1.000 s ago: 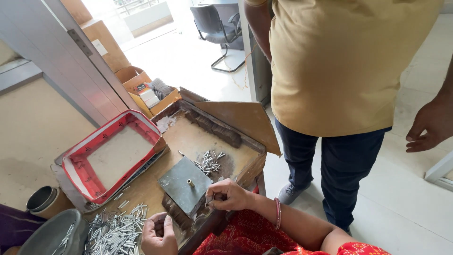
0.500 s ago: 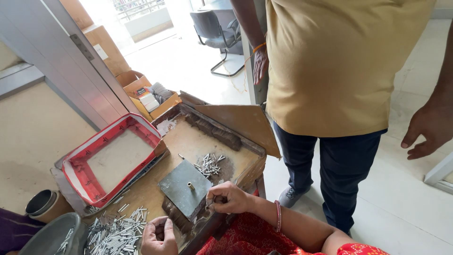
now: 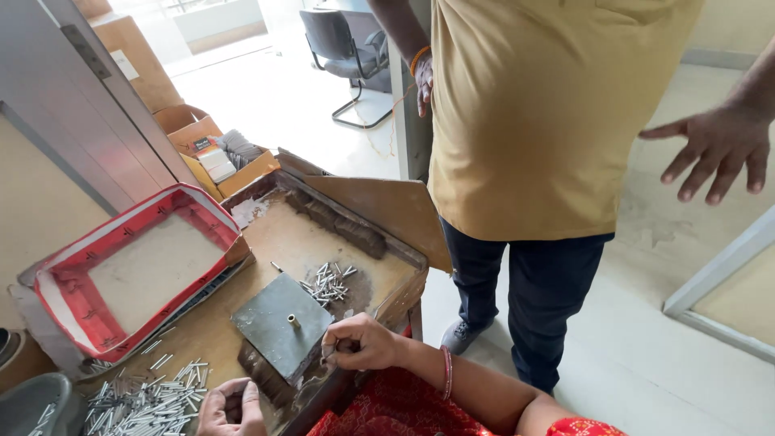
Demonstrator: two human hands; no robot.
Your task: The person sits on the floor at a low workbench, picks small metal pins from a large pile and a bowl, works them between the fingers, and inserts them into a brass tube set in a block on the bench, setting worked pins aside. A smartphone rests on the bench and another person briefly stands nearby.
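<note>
Brass pin [image 3: 294, 320] upright on the grey metal block [image 3: 282, 325], just left of the right hand [image 3: 365, 342]

The pin's long axis stands vertical at the block's middle; the right hand, curled and pinching a thin metal pin beside the block's right edge, is the nearer; the left hand [image 3: 231, 407], loosely curled, holding nothing I can make out, lies below-left by the heap of silver pins [image 3: 145, 401]; a smaller scatter of pins [image 3: 327, 282] lies behind the block; a bystander's spread hand [image 3: 714, 151] hangs well apart.
</note>
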